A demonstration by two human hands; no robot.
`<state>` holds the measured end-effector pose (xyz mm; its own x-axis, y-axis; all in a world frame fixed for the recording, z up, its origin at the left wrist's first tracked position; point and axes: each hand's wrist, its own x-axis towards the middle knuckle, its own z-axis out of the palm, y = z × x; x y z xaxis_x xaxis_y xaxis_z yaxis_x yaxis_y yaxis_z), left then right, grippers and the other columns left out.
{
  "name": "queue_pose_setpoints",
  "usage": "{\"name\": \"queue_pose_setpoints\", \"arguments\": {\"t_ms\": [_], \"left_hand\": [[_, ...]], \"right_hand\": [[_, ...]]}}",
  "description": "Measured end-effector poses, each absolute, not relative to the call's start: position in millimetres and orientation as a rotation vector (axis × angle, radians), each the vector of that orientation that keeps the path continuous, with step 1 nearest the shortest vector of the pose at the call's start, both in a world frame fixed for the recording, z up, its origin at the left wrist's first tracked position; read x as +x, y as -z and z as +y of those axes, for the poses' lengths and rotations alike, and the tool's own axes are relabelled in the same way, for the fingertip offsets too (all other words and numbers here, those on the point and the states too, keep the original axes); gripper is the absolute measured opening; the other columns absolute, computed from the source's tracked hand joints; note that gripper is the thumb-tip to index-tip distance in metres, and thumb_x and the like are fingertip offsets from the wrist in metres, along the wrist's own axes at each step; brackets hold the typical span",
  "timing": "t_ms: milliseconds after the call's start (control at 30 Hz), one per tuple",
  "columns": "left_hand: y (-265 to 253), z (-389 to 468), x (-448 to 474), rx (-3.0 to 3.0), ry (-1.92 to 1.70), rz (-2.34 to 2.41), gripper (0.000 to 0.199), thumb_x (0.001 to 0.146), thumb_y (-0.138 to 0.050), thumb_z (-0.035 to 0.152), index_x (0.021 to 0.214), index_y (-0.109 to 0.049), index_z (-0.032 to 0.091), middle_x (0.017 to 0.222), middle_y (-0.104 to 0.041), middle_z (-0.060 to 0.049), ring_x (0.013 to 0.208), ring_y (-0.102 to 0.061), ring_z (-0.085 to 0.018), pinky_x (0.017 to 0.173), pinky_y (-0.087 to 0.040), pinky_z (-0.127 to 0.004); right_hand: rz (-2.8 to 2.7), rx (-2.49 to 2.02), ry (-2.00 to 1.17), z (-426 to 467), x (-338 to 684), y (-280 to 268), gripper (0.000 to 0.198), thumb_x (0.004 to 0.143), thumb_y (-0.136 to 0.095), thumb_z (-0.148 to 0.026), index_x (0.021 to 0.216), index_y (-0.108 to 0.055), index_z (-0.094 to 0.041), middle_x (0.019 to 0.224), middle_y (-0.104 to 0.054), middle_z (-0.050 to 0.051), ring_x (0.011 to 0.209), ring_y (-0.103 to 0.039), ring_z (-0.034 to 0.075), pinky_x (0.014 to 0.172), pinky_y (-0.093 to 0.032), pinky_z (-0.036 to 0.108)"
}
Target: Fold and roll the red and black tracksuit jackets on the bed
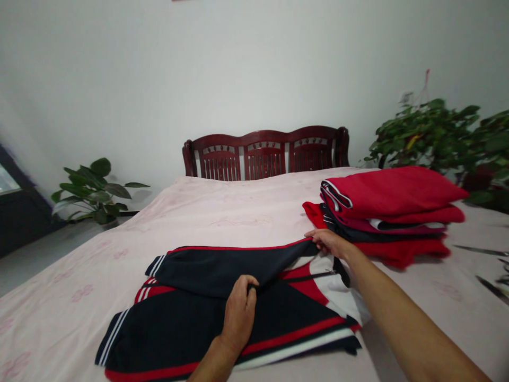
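Note:
A navy, red and white zip jacket (191, 321) lies spread on the pink bedcover in front of me, its striped cuffs pointing left. Both navy sleeves are laid lengthwise over the body, and the zip shows near the collar end on the right. My left hand (240, 313) is closed, its curled fingers pinching navy cloth at the lower edge of the upper sleeve. At the shoulder end of that sleeve, my right hand (326, 242) pinches the red-trimmed edge. The right fingertips are partly hidden by cloth.
A stack of folded red and dark clothes (397, 196) stands just beyond my right forearm. Scissors or similar metal tools (493, 289) lie at the far right. Behind the pink bedcover (222, 212) stands a dark red wooden bench back (264, 154). Potted plants (93, 188) flank the surface.

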<state>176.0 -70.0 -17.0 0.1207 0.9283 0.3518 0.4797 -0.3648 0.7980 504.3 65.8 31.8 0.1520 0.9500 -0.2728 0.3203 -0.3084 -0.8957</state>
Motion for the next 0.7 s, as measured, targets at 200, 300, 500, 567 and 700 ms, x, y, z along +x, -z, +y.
{"name": "queue_pose_setpoints", "arguments": {"t_ms": [200, 300, 500, 567, 700], "left_hand": [[18.0, -66.5, 173.5, 1.784, -1.238, 1.363, 0.018, 0.091, -0.039, 0.022, 0.097, -0.056, 0.023, 0.094, -0.061, -0.003, 0.093, -0.06, -0.021, 0.089, -0.044, -0.037], [17.1, -66.9, 173.4, 1.777, -1.247, 1.36, 0.018, 0.091, -0.039, 0.022, 0.096, -0.056, 0.023, 0.094, -0.062, -0.003, 0.093, -0.059, -0.021, 0.088, -0.044, -0.037], [15.7, -71.4, 173.7, 1.895, -1.231, 1.299, 0.019, 0.092, -0.039, 0.019, 0.094, -0.057, 0.023, 0.094, -0.061, -0.004, 0.094, -0.058, -0.021, 0.088, -0.045, -0.037], [14.6, -73.5, 174.0, 1.975, -1.219, 1.271, 0.02, 0.092, -0.038, 0.017, 0.093, -0.057, 0.023, 0.094, -0.061, -0.004, 0.094, -0.057, -0.021, 0.088, -0.045, -0.037], [10.7, -77.6, 175.2, 2.137, -1.205, 1.193, 0.022, 0.091, -0.037, 0.012, 0.092, -0.056, 0.023, 0.093, -0.061, -0.004, 0.091, -0.056, -0.021, 0.085, -0.045, -0.036]], "right_hand": [[-1.216, -1.672, -1.322, 57.9, 507.4, -36.8, 0.048, 0.064, -0.052, -0.002, 0.111, -0.065, -0.009, 0.063, -0.06, 0.001, 0.053, -0.054, 0.01, 0.044, -0.038, 0.017], [-1.191, -1.656, -1.338, 54.2, 507.1, -38.6, 0.055, 0.066, -0.054, -0.002, 0.119, -0.06, -0.011, 0.066, -0.062, 0.0, 0.059, -0.058, 0.011, 0.05, -0.043, 0.017], [-1.164, -1.726, -1.245, 57.6, 497.7, -37.5, 0.026, 0.081, -0.054, -0.011, 0.105, -0.064, -0.012, 0.06, -0.054, -0.002, 0.051, -0.051, 0.009, 0.042, -0.032, 0.018], [-1.158, -1.775, -1.174, 62.1, 492.6, -34.6, 0.017, 0.087, -0.057, -0.023, 0.096, -0.064, -0.011, 0.061, -0.054, -0.002, 0.052, -0.05, 0.009, 0.041, -0.032, 0.019], [-1.188, -1.837, -1.038, 71.0, 481.2, -24.4, 0.025, 0.091, -0.063, -0.034, 0.099, -0.064, -0.011, 0.081, -0.063, 0.003, 0.068, -0.059, 0.012, 0.055, -0.048, 0.023]]}}
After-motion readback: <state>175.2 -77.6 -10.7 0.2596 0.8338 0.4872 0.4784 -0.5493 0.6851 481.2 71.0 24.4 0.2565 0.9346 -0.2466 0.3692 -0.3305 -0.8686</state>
